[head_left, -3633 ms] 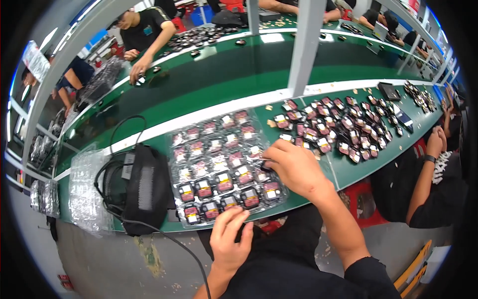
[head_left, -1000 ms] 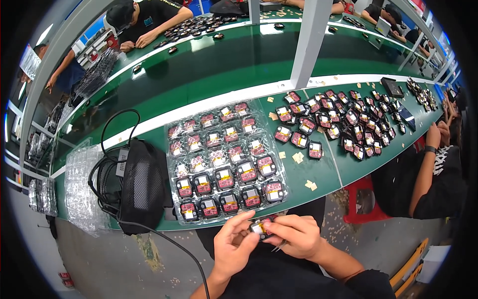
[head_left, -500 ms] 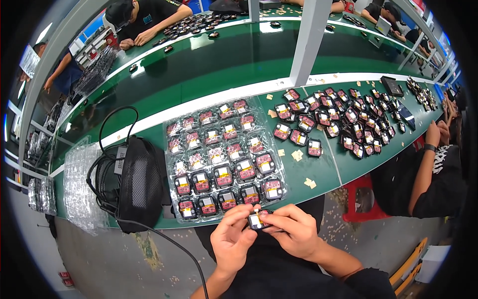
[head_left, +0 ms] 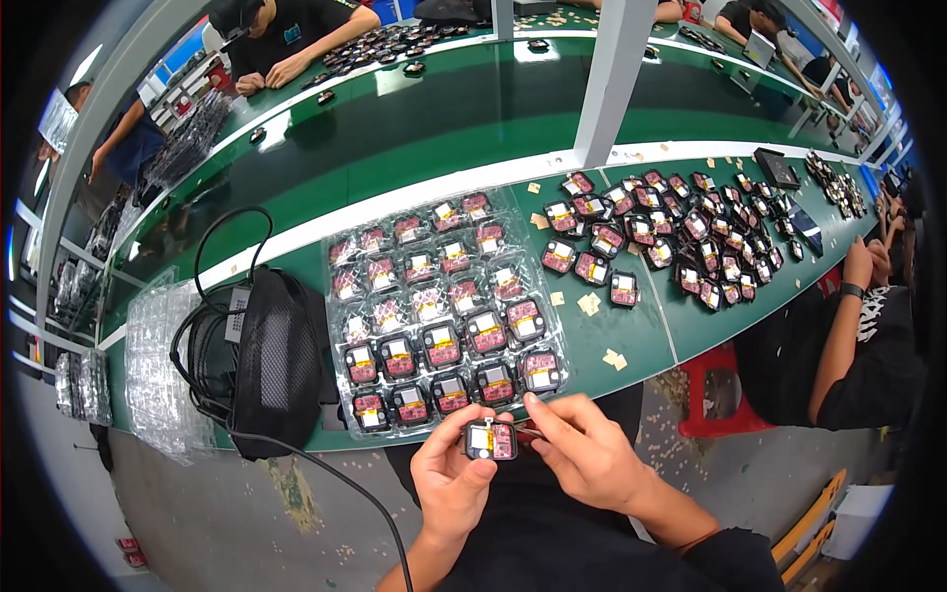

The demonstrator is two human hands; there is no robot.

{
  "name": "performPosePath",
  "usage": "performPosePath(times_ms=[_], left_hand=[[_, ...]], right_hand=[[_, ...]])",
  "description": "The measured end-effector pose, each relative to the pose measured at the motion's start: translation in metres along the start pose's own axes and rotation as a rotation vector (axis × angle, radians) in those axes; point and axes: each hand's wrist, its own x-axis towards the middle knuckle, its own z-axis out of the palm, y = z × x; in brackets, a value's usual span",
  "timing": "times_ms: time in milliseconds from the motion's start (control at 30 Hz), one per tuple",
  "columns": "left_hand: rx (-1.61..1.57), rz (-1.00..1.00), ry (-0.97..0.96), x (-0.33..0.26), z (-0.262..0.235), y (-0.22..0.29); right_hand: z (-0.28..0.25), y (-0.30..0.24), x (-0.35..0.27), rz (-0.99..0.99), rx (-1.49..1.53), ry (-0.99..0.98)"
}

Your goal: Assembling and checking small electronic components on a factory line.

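In front of my body, my left hand (head_left: 451, 483) grips a small black square electronic case (head_left: 490, 440) between thumb and fingers. The case's open inside shows a red circuit board, a pale silver block, yellow tape and a small white tab on top. Just right of it is my right hand (head_left: 592, 454), fingers bent together. A thin sliver shows at its fingertips by the case's right edge; what it is, I cannot make out. Beyond my hands lies a clear plastic tray (head_left: 345, 390), its pockets filled with similar cases.
Loose similar cases (head_left: 696, 229) are heaped on the green table (head_left: 631, 340) to the right, with paper scraps (head_left: 589, 304) nearby. A black mesh bag (head_left: 281, 360) with cables and stacked clear trays (head_left: 163, 370) stand left. A grey post (head_left: 614, 84) rises beyond; co-workers sit around.
My left hand has tilted the case so its inside faces up more fully and sits slightly left. My right fingers have drawn off its face to the right. Cases on the far green surface shifted slightly left.
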Motion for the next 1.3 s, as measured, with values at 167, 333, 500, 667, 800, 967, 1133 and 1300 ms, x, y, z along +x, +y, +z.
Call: performPosePath(times_ms=[167, 333, 500, 667, 800, 967, 1133, 1300], left_hand=[[0.023, -0.008, 0.007, -0.001, 0.001, 0.002], [0.093, 0.030, -0.083, 0.001, -0.003, 0.002], [0.125, 0.042, -0.102, 0.000, -0.005, 0.002], [0.121, 0.047, -0.093, 0.000, -0.006, 0.001], [0.152, 0.066, -0.109, 0.002, -0.004, 0.003], [0.180, 0.083, -0.121, 0.001, -0.005, 0.003], [0.218, 0.068, -0.111, 0.000, -0.004, 0.005], [0.205, 0.052, -0.100, -0.001, -0.004, 0.005]], right_hand=[[0.003, 0.009, -0.003, -0.086, -0.109, 0.042], [0.002, 0.008, 0.001, -0.194, -0.287, 0.091], [0.005, 0.007, 0.001, -0.210, -0.318, 0.141], [0.006, 0.008, 0.001, -0.124, -0.171, 0.140], [0.005, 0.008, 0.000, 0.024, 0.042, 0.087], [0.006, 0.008, 0.001, 0.040, 0.063, 0.069], [0.008, 0.009, 0.000, 0.040, 0.043, 0.064], [0.014, 0.006, -0.003, 0.043, -0.011, 0.080]])
